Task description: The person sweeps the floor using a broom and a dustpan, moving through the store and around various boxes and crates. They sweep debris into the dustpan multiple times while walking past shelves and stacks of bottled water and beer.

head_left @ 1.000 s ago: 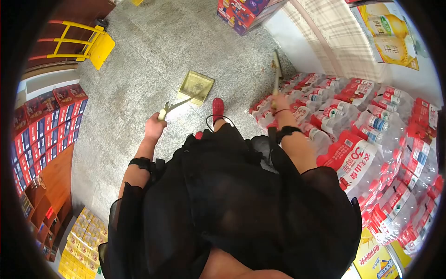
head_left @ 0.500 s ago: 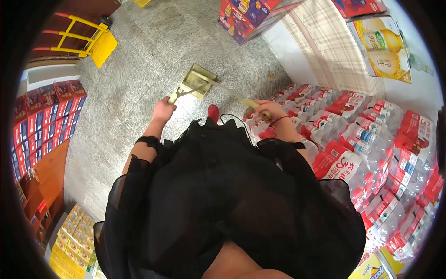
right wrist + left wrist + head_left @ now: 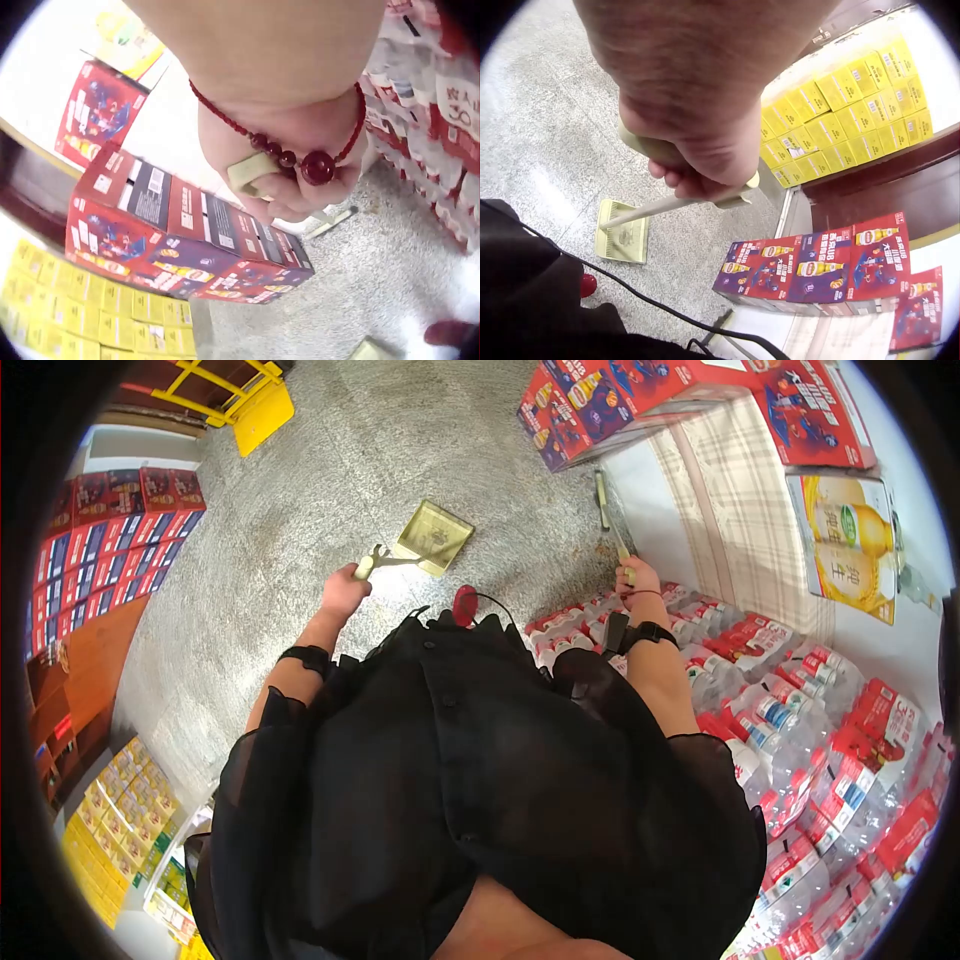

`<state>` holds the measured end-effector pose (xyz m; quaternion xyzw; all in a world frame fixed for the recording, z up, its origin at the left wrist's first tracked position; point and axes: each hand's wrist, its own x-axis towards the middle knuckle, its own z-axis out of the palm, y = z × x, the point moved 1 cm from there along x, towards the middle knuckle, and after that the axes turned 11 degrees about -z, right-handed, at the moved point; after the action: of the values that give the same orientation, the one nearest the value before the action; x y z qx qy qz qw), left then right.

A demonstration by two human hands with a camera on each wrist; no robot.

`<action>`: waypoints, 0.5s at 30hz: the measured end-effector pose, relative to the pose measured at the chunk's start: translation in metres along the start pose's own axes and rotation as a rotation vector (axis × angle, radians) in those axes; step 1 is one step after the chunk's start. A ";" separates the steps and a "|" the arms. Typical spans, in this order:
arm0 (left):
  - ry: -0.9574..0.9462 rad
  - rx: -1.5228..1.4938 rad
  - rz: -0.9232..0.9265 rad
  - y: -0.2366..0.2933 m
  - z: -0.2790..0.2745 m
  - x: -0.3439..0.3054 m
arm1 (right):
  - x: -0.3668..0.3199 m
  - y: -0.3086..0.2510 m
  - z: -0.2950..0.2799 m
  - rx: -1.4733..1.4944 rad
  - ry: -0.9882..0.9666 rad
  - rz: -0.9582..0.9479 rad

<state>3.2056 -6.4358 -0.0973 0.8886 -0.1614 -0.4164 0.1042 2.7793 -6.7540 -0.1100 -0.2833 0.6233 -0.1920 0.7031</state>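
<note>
My left hand (image 3: 345, 592) grips the pale handle of a long-handled dustpan (image 3: 437, 532). In the left wrist view the fingers wrap round that handle, and the dustpan (image 3: 634, 250) lies on the floor with its tray facing up. My right hand (image 3: 638, 575) holds a broom handle, whose looped end pokes out beside the fingers in the right wrist view. The broom head (image 3: 601, 500) is down on the floor near the white wall, to the right of the dustpan. Part of the broom's shaft is hidden behind the right hand (image 3: 300, 180) in the right wrist view.
Packs of red-labelled bottles (image 3: 760, 710) line the right side, close to the right arm. Red and blue cartons (image 3: 590, 405) stand ahead by the wall. A yellow trolley (image 3: 262, 415) is at the far left, with stacked boxes (image 3: 120, 550) below it. Speckled floor lies between.
The broom swung left to the dustpan half a second ago, then back right to the floor by the wall. The dustpan stays on the floor in the left hand's grip. The head view has shifted.
</note>
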 end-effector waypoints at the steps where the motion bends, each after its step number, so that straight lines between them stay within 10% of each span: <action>1: -0.011 -0.007 -0.024 -0.003 -0.001 0.002 | 0.006 0.004 0.003 0.099 -0.037 0.020; 8: 0.004 0.064 -0.038 -0.005 -0.009 0.001 | 0.015 0.099 0.030 -0.530 -0.305 -0.154; 15: -0.013 0.066 -0.020 0.004 -0.019 0.009 | -0.076 0.034 0.101 -0.447 -0.402 0.075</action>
<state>3.2252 -6.4419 -0.0907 0.8904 -0.1670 -0.4178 0.0697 2.8651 -6.6643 -0.0671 -0.4402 0.5086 0.0357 0.7391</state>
